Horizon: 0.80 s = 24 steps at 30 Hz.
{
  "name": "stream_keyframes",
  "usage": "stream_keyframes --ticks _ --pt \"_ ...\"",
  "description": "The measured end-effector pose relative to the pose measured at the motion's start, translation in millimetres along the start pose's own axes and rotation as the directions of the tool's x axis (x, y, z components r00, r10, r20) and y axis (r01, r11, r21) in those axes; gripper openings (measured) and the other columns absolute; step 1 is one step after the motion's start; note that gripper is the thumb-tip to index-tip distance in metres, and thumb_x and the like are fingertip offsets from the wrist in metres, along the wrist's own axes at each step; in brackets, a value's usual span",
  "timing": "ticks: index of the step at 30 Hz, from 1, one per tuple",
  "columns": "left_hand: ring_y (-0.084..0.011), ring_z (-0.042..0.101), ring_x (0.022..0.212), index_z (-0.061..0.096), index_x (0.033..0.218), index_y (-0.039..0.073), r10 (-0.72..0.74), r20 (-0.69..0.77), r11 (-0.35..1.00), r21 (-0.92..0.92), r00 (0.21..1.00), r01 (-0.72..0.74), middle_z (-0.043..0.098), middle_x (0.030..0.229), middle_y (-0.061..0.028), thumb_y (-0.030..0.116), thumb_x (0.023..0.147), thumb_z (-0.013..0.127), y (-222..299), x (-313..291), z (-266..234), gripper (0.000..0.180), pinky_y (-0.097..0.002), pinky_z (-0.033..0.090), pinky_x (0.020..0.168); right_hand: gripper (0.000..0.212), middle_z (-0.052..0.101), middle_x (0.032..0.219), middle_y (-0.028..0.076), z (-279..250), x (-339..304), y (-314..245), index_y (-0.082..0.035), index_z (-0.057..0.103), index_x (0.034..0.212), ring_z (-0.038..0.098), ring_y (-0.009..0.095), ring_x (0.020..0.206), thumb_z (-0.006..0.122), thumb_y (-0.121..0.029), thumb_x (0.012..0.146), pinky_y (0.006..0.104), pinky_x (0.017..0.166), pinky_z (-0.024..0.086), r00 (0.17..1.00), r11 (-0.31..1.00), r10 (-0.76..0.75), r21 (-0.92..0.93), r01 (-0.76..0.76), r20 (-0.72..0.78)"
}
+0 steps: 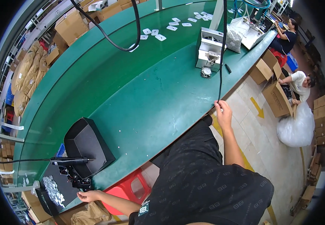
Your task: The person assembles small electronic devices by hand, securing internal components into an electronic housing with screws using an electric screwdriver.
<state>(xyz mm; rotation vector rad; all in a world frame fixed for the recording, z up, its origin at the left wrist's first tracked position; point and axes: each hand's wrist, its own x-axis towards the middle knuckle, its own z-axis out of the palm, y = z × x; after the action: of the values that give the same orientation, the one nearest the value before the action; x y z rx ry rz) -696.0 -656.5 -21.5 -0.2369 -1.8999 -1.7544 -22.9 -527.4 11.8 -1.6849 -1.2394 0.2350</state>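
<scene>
My right hand [224,114] is at the table's front edge, its thumb and fingers pinched on the lower end of a black cable [222,56] that hangs from above. At the lower left, my left hand [90,196] lies beside a cluster of small black parts [80,182] at the near table edge. Its fingers are loosely bent, with nothing visible in them. Close by, a black electric screwdriver [70,161] on a cord lies across the edge of a black open tray [104,144]. Small silvery pieces [53,190] lie on a dark mat.
A white metal fixture [210,50] stands on the green table [151,101], with a round metal part [206,72] and a black pen-like object [228,68] near it. White cards [160,37] lie on the green belt beyond. A red stool [127,189] stands under the edge. Two people work at right beside cartons [277,98].
</scene>
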Motion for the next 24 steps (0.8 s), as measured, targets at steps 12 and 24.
stream_keyframes --ticks 12,24 --pt "-0.0265 0.061 0.097 0.060 0.108 -0.005 0.026 0.046 0.976 0.216 0.999 -0.036 0.063 0.107 -0.0176 0.019 0.091 0.059 4.4 -2.4 11.2 0.030 -0.0339 0.048 0.088 0.017 0.062 0.093 0.008 -106.0 157.6 -149.5 0.002 0.059 0.094 0.058 0.015 0.089 0.049 -0.012 0.096 0.0269 0.082 0.045 0.848 0.823 -0.530 0.229 0.519 -0.016" --pt "-0.0255 0.062 0.095 0.062 0.106 -0.004 0.140 0.039 0.961 0.234 0.989 -0.146 0.064 0.106 -0.0168 0.021 0.092 0.059 -38.9 22.4 -0.8 0.028 -0.0325 0.049 0.086 0.019 0.058 0.069 0.001 27.6 -13.2 -44.2 -0.001 0.063 0.097 0.054 0.009 0.065 0.053 -0.017 0.093 0.0246 0.062 0.045 0.668 0.856 0.086 0.288 -0.429 0.739"
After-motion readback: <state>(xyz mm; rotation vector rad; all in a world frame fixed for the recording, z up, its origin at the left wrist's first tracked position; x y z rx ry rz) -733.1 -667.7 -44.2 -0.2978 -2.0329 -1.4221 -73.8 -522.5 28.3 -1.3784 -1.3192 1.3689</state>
